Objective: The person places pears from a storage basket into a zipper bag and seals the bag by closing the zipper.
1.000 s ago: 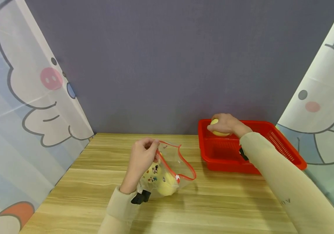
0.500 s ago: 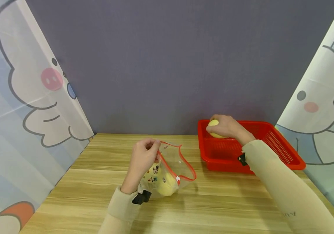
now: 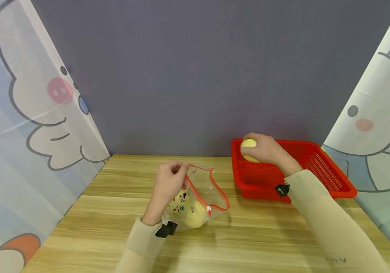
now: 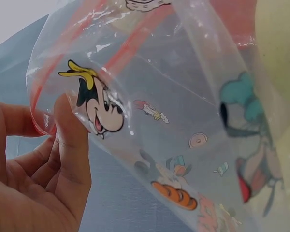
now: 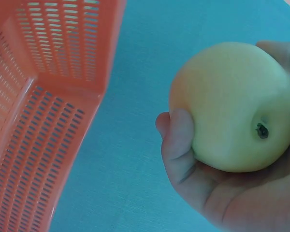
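My left hand [image 3: 168, 182] pinches the top edge of a clear zip bag [image 3: 218, 189] with red seal strips, its mouth spread toward the right. Cartoon figures are printed on the bag, and pale yellow fruit [image 3: 195, 217] lies inside, seen through the plastic. In the left wrist view, thumb and finger meet at the red strip. My right hand [image 3: 265, 150] grips a yellow apple [image 3: 249, 143] over the left back part of a red basket [image 3: 266, 192]. The right wrist view shows fingers and thumb round the apple [image 5: 227, 106], its dark calyx facing the camera.
The basket, with slotted walls, stands at the back right of the wood-grain table [image 3: 249, 242]. A dark grey panel [image 3: 195, 76] rises behind the table. Cartoon-print curtains [image 3: 38, 151] hang at both sides.
My right hand has shifted slightly left within the basket area, and more of the apple shows. The left hand and bag stay nearly still.
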`<action>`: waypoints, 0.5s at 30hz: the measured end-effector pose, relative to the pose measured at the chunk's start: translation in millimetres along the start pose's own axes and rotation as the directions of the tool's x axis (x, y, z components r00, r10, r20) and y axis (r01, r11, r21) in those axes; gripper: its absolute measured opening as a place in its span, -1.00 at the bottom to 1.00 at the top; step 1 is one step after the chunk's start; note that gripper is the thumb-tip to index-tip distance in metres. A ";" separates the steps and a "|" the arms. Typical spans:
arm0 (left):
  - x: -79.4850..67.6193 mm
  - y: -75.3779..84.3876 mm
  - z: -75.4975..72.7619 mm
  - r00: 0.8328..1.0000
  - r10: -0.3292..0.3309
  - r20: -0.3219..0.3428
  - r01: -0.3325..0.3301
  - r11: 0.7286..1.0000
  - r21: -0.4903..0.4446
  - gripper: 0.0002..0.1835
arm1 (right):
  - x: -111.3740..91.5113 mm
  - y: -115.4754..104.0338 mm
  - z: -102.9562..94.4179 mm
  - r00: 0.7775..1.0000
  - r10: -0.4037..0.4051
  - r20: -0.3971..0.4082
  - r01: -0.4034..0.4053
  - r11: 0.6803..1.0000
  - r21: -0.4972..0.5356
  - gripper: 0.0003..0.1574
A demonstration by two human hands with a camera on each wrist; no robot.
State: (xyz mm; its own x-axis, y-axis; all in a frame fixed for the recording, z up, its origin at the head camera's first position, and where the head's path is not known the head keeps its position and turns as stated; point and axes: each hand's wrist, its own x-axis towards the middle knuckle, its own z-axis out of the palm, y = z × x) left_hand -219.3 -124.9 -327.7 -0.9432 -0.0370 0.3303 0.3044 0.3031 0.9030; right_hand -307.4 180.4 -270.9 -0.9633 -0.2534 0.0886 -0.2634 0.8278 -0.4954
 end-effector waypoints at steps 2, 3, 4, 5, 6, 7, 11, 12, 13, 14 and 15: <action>-0.1 0.5 0.4 1.000 0.005 0.003 -0.005 1.000 0.000 -0.79 | -2.2 -0.6 -0.9 1.000 -0.005 -0.005 0.005 1.000 0.010 -0.41; -0.1 0.6 0.5 1.000 0.008 0.006 -0.008 1.000 0.001 -0.79 | -3.2 -0.8 -1.1 1.000 -0.007 -0.006 0.007 1.000 0.015 -0.41; -0.2 0.9 0.6 1.000 0.010 0.007 -0.010 1.000 0.000 -0.78 | -4.0 -0.8 -1.0 1.000 -0.010 -0.010 0.010 1.000 0.020 -0.42; -0.1 0.7 0.6 1.000 0.012 0.008 -0.012 1.000 0.001 -0.78 | -4.8 -0.8 -0.7 1.000 -0.010 -0.011 0.010 1.000 0.028 -0.42; 0.0 0.5 0.7 1.000 0.014 0.008 -0.014 1.000 0.002 -0.79 | -5.5 -0.8 -0.5 1.000 -0.010 -0.012 0.011 0.999 0.038 -0.42; 0.0 0.5 0.7 1.000 0.016 0.009 -0.016 1.000 0.002 -0.79 | -6.1 -0.9 -0.1 1.000 -0.011 -0.014 0.012 0.999 0.045 -0.42; -0.2 0.4 0.4 1.000 0.021 0.012 -0.021 1.000 0.003 -0.79 | -8.7 -2.1 2.6 1.000 -0.013 -0.023 0.014 0.997 0.072 -0.43; -0.3 0.2 0.3 1.000 0.021 0.013 -0.021 1.000 0.004 -0.79 | -9.7 -2.6 3.2 1.000 -0.013 -0.026 0.015 0.997 0.077 -0.43; -0.4 0.1 0.3 1.000 0.020 0.015 -0.020 1.000 0.004 -0.78 | -11.0 -3.0 3.9 0.999 -0.012 -0.030 0.014 0.997 0.082 -0.44; -0.5 0.1 0.3 1.000 0.019 0.015 -0.019 1.000 0.008 -0.78 | -12.6 -3.6 4.5 0.999 -0.009 -0.034 0.012 0.996 0.089 -0.45; -0.5 0.1 0.3 1.000 0.020 0.015 -0.020 1.000 0.012 -0.78 | -14.3 -4.1 5.1 0.999 -0.008 -0.037 0.011 0.995 0.095 -0.46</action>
State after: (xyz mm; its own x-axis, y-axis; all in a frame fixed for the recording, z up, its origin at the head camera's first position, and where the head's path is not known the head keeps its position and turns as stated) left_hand -218.8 -124.6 -327.9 -0.9388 -0.0167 0.3440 0.3215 0.3151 0.8929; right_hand -292.2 178.0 -274.5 -0.9624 -0.2412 0.1248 -0.2683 0.7736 -0.5741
